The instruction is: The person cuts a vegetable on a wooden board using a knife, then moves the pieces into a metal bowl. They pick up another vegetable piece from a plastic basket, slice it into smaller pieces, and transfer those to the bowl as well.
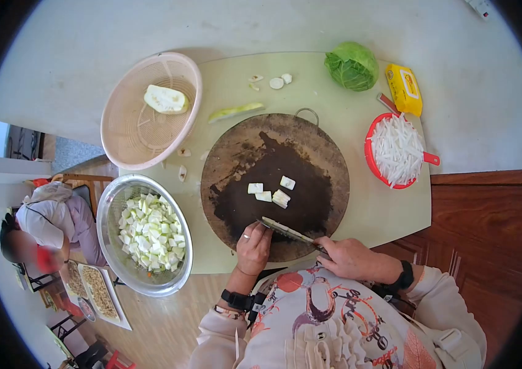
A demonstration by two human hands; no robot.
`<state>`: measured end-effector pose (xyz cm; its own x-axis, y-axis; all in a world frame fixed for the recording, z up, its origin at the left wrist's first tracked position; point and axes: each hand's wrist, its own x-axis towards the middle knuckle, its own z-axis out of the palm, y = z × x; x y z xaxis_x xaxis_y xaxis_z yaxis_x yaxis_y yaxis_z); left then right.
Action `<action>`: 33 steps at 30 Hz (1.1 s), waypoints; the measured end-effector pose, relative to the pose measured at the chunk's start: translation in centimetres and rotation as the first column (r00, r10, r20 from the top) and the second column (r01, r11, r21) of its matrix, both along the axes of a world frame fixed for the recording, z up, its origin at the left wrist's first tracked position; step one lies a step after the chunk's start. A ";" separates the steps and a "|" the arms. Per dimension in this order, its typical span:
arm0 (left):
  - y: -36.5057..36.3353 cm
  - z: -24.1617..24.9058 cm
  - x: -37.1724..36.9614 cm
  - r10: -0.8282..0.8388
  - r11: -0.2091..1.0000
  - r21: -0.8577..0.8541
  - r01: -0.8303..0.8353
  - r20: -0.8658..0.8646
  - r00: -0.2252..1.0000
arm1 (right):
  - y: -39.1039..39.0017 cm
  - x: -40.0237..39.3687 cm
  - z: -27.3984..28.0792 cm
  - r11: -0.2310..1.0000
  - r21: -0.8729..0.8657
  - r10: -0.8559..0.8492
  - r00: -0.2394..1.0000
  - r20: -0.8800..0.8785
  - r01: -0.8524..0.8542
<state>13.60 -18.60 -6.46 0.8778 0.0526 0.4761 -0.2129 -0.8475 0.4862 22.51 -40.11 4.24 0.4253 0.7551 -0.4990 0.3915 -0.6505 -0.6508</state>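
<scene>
My right hand (pixel 352 259) grips the handle of a kitchen knife (pixel 292 232), seen almost edge-on, over the near side of a round wooden chopping board (pixel 328 154). At the tip end of the blade, the fingers of my left hand (pixel 253 249) are curled together; what they hold, if anything, is hidden. Several pale cut vegetable chunks (pixel 263 196) lie on the board's dark, wet middle. To the left, a metal colander (pixel 106 246) holds many pale green-white cubes (pixel 150 234).
A pink plastic basket (pixel 110 123) contains a peeled vegetable piece (pixel 166 99). Beyond the board lie a green strip (pixel 236 112) and small scraps. A cabbage (pixel 352 66), a yellow wipes packet (pixel 404 90) and a red strainer (pixel 371 161) of white strips stand right. Another person (pixel 58 215) sits left.
</scene>
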 end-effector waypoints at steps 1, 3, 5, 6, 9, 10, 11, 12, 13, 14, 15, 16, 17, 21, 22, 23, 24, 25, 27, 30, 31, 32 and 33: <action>0.0 -0.1 -0.1 0.002 1.000 0.007 -0.002 -0.007 1.000 | 0.1 -0.2 -0.1 0.999 -0.032 0.004 1.000 0.008 -0.004; 0.1 -0.1 -0.2 -0.006 1.000 0.018 0.006 -0.029 1.000 | 0.6 -0.2 -0.2 0.998 -0.061 0.005 1.000 0.019 -0.004; 0.1 -0.1 -0.2 -0.020 0.999 0.034 0.022 -0.043 0.999 | 1.5 0.3 -0.3 0.998 -0.058 -0.009 0.999 -0.042 0.006; 0.0 -0.2 -0.3 -0.012 0.999 0.030 0.014 -0.049 0.999 | 1.8 0.4 -0.6 0.999 -0.050 -0.016 0.999 -0.034 0.014; 0.0 0.2 -0.1 -0.012 0.999 0.046 0.014 -0.039 0.999 | 2.7 0.5 -2.6 0.998 0.056 -0.023 1.000 0.020 0.022; -0.1 0.3 0.1 -0.016 1.000 0.025 0.017 -0.050 0.999 | 2.7 0.7 -3.3 0.995 0.095 -0.020 0.999 0.050 0.015; -0.1 0.3 0.3 -0.017 1.000 0.004 0.017 -0.059 0.998 | 2.6 1.0 -3.4 0.991 0.132 -0.014 0.996 0.083 0.003; -0.2 0.4 0.4 -0.016 1.000 -0.001 0.016 -0.072 0.997 | 2.6 1.5 -3.0 0.989 0.146 -0.018 0.995 0.094 0.004; -0.2 0.4 0.5 -0.016 1.000 0.014 0.017 -0.063 0.998 | 2.6 1.9 -2.4 0.984 0.126 -0.115 0.989 -0.098 0.127; -0.3 0.4 0.5 -0.006 0.999 -0.036 0.004 -0.072 0.997 | 2.5 2.2 -2.0 0.968 0.083 -0.206 0.935 -0.287 0.239; -0.3 0.9 0.7 0.004 0.996 -0.087 -0.011 -0.082 0.997 | 2.4 2.4 -1.9 0.967 0.098 -0.201 0.937 -0.285 0.237; -0.3 1.4 0.9 0.007 0.997 -0.075 -0.013 -0.079 0.997 | 2.2 2.4 -2.1 0.942 0.109 -0.267 0.907 -0.327 0.317; -0.2 2.0 1.1 0.017 0.994 -0.109 -0.029 -0.106 0.994 | 2.0 2.4 -2.1 0.912 0.113 -0.330 0.868 -0.370 0.395; 0.6 3.4 1.8 0.130 0.870 -0.445 -0.212 -0.208 0.969 | 1.8 3.3 -1.6 0.844 0.190 -0.360 0.793 -0.492 0.501; 1.5 3.1 2.0 0.129 0.813 -0.531 -0.239 -0.236 0.963 | 1.8 3.7 -1.5 0.820 0.200 -0.332 0.730 -0.597 0.536; 1.9 3.1 2.3 0.129 0.815 -0.530 -0.237 -0.232 0.964 | 1.9 3.8 -1.6 0.795 0.204 -0.295 0.658 -0.693 0.571; 2.2 3.9 3.2 0.085 0.497 -0.816 -0.294 -0.292 0.953 | 2.1 3.8 -1.9 0.794 0.209 -0.292 0.660 -0.692 0.571; 2.7 4.5 3.7 0.019 0.085 -0.942 -0.326 -0.326 0.945 | 2.4 3.8 -2.4 0.761 0.193 -0.247 0.552 -0.797 0.620; 3.6 4.1 4.3 -0.089 -0.002 -0.953 -0.302 -0.300 0.950 | 3.1 3.7 -3.1 0.730 0.174 -0.188 0.438 -0.879 0.661; 3.6 4.3 5.0 -0.257 -0.500 -0.847 -0.182 -0.056 0.965 | 3.9 3.1 -4.2 0.723 0.100 -0.074 0.219 -0.973 0.684; 3.5 4.1 4.9 -0.260 -0.505 -0.845 -0.178 -0.048 0.965 | 4.0 2.9 -4.5 0.722 0.099 -0.081 0.226 -0.971 0.685; 3.3 3.8 4.7 -0.240 -0.539 -0.819 -0.194 -0.071 0.968 | 4.1 2.7 -4.7 0.715 0.076 -0.101 0.211 -0.972 0.695; 3.1 3.5 4.5 -0.219 -0.575 -0.792 -0.206 -0.094 0.971 | 4.1 2.5 -4.8 0.710 0.053 -0.121 0.196 -0.973 0.702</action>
<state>18.09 -15.53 -2.95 0.8986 0.1525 -0.4114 0.0264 0.9172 0.3976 25.05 -36.02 -0.59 0.2726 0.8305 -0.4857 -0.8252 -0.0577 -0.5619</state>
